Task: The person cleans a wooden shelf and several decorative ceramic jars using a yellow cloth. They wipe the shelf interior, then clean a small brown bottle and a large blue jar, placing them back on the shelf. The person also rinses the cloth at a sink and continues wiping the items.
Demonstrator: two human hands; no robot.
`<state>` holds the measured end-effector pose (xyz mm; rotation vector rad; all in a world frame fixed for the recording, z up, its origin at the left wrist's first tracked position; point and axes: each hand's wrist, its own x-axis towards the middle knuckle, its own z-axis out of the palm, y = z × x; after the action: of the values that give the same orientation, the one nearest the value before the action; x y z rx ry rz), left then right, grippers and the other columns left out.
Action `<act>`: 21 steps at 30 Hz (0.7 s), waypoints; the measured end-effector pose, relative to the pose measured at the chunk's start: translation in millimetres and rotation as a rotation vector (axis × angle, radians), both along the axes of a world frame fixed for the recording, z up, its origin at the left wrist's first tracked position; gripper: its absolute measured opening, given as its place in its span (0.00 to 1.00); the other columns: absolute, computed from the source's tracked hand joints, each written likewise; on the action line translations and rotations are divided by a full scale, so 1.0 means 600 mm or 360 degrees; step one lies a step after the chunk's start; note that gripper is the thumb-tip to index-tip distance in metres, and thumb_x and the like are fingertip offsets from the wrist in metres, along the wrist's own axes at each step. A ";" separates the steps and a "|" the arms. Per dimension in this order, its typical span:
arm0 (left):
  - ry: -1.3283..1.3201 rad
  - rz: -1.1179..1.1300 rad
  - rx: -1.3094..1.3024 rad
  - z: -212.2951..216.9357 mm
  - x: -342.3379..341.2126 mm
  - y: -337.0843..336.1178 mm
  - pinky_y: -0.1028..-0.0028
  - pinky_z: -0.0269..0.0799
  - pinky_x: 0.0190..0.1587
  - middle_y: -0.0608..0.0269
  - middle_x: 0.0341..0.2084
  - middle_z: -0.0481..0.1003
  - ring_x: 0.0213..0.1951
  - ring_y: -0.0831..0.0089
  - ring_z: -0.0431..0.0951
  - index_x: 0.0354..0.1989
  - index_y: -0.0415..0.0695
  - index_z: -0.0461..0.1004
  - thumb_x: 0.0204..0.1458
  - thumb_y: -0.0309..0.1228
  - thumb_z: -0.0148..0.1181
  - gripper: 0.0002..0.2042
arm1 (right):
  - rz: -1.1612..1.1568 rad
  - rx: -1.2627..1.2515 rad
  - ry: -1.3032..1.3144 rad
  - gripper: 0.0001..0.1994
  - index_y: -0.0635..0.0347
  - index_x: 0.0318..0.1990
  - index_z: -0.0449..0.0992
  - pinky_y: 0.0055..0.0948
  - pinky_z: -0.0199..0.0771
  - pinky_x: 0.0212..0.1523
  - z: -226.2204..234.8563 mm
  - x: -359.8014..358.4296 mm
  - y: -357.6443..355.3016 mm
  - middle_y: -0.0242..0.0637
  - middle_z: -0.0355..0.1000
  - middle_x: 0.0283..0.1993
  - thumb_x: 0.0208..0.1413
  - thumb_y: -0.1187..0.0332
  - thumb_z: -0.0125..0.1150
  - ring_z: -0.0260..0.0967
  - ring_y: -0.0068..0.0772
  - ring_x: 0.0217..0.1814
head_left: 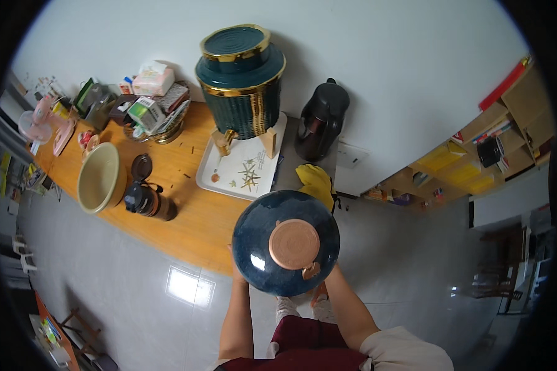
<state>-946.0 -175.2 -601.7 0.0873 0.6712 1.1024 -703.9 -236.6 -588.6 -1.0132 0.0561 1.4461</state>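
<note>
Between my two hands is a dark blue, glossy round vessel (254, 238) with a copper-coloured disc in its middle and a small copper tab at the disc's edge. It is held over the table's front edge, its round face toward me. My left hand (236, 270) grips its left side, and my right hand (333, 276) is at its lower right. Most of my fingers are hidden behind it. Just beyond it lies a yellow cloth or glove (315, 180). A white tray (226, 187) with a plant pattern is also close by.
On the wooden table (195, 232) stand a green and gold ribbed dispenser (235, 102) with a tap, a black thermos jug (322, 117), a cream bowl (99, 179), a coffee pot (150, 203) and a cluttered basket (169, 132). Shelves (464, 161) stand at right.
</note>
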 end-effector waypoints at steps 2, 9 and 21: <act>0.0082 -0.0061 -0.0068 -0.025 -0.001 -0.011 0.69 0.63 0.53 0.61 0.48 0.68 0.50 0.65 0.67 0.54 0.42 0.62 0.61 0.48 0.29 0.25 | -0.0034 -0.0045 0.0020 0.26 0.56 0.60 0.58 0.33 0.56 0.60 -0.021 -0.005 -0.014 0.37 0.59 0.59 0.60 0.50 0.40 0.56 0.35 0.60; 0.0235 -0.0170 -0.0176 -0.061 -0.014 -0.046 0.69 0.63 0.53 0.61 0.48 0.67 0.51 0.65 0.66 0.54 0.42 0.61 0.61 0.48 0.30 0.25 | -0.0104 -0.0069 0.0106 0.26 0.56 0.60 0.59 0.33 0.57 0.60 -0.055 -0.016 -0.042 0.37 0.60 0.58 0.60 0.50 0.40 0.57 0.36 0.59; 0.0357 -0.0354 -0.0365 0.009 0.043 -0.151 0.69 0.63 0.53 0.61 0.49 0.67 0.51 0.65 0.66 0.55 0.43 0.61 0.61 0.48 0.30 0.24 | -0.0337 0.0094 0.0127 0.25 0.56 0.59 0.60 0.33 0.60 0.58 0.042 0.059 -0.134 0.38 0.62 0.56 0.60 0.50 0.41 0.59 0.36 0.57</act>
<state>-920.0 -266.0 -596.2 0.0871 0.9615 0.8023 -668.2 -316.8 -563.6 -0.8741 0.1727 1.2866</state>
